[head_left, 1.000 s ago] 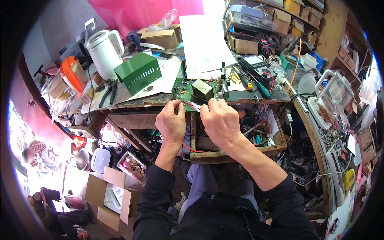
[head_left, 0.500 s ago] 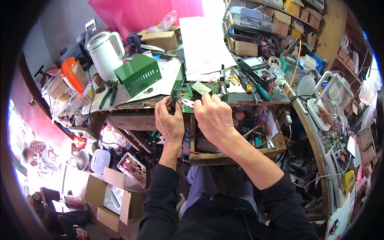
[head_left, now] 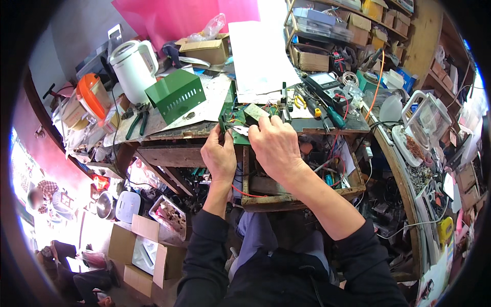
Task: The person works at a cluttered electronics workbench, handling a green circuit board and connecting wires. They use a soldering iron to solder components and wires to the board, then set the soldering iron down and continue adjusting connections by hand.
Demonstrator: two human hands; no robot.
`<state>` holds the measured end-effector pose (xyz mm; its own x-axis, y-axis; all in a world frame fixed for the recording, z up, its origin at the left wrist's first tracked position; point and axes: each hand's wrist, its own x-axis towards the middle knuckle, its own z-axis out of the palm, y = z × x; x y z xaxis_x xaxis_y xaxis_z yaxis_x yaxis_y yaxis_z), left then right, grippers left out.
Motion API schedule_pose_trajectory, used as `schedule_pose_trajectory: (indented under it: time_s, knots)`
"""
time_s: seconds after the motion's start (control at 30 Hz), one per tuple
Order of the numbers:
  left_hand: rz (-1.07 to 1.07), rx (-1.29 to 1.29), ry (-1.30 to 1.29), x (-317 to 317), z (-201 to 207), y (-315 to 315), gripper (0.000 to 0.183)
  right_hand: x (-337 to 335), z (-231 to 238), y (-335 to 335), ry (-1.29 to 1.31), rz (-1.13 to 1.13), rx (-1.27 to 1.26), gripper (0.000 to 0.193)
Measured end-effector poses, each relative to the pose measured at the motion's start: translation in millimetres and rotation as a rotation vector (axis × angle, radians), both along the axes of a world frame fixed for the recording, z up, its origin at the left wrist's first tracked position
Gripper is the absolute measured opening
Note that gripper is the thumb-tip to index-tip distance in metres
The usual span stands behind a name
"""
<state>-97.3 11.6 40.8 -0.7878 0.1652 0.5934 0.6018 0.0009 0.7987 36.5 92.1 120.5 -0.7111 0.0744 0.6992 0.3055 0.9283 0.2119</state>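
Observation:
A green metal chassis, with a circuit board and wires in it, sits at the bench's front edge. My left hand is closed, thumb and fingers pinching the chassis's near left corner. My right hand is curled round a silver pointed tool. The tool's tip points left, into the corner by my left fingers; its handle is hidden in my palm, so its exact kind is unclear. Behind the right knuckles is a pale boxy part among coloured wires. A slotted green metal cover stands to the left.
Green-handled pliers lie left of the cover, near a white jug. On the right are yellow-handled pliers, a teal screwdriver and a meter. An open wooden drawer with wires juts out below my hands.
My left hand has shifted slightly, its fingers drawn closer together at the chassis corner. The right hand and the silver tool stay nearly where they were.

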Motion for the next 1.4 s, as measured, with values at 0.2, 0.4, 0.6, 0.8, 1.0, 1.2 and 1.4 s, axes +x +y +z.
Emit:
schedule_pose_trajectory:
  time_s: [0.2,0.4,0.6,0.8,1.0,1.2,1.4]
  knots:
    - [-0.044,-0.031,-0.022,-3,4,-4,0.031,5,9,2,0.005,-0.009,-0.024,0.006]
    - [-0.048,-0.05,-0.043,-3,4,-5,0.032,4,6,-1,0.034,0.018,-0.062,0.006]
    - [-0.02,-0.074,-0.006,-5,1,-5,0.032,2,1,2,0.05,0.037,-0.079,0.005]
    - [-0.042,-0.058,-0.004,-3,2,-6,0.032,2,-2,4,-0.008,0.013,-0.073,0.005]
    - [-0.052,-0.074,-0.012,-4,1,-8,0.032,6,-6,12,-0.026,0.048,-0.227,0.009]
    - [-0.047,-0.103,-0.019,-3,3,-10,0.032,10,-17,-12,-0.067,-0.052,-0.366,0.004]
    - [-0.08,-0.057,-0.005,-3,4,-10,0.032,5,-42,-5,-0.004,0.077,-0.811,0.018]
